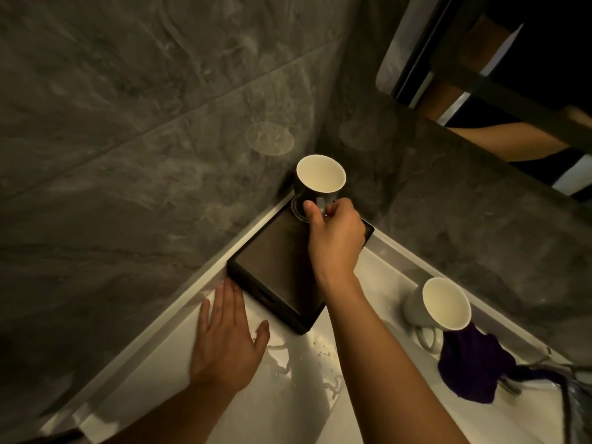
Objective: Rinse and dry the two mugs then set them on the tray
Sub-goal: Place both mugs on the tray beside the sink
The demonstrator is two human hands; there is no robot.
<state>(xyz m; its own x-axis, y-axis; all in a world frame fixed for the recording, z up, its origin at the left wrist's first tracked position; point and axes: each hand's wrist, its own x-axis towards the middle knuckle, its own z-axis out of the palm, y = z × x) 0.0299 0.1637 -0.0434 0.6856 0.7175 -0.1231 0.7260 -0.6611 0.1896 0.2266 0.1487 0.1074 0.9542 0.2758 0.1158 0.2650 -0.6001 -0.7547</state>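
Note:
A dark mug [317, 179] with a cream inside stands upright at the far corner of the dark rectangular tray [272, 261]. My right hand [334, 240] grips its handle from the near side. A white mug [440, 304] stands on the white counter to the right, handle toward me, next to a purple cloth [474, 366]. My left hand [226, 339] rests flat on the counter with fingers spread, just left of the tray's near corner.
The tray sits in a corner formed by grey marble walls [144, 139]. Water drops and puddles [301, 354] lie on the white counter [378, 277] near the tray. A mirror [512, 75] hangs at the upper right. A tap part [544, 368] shows beyond the cloth.

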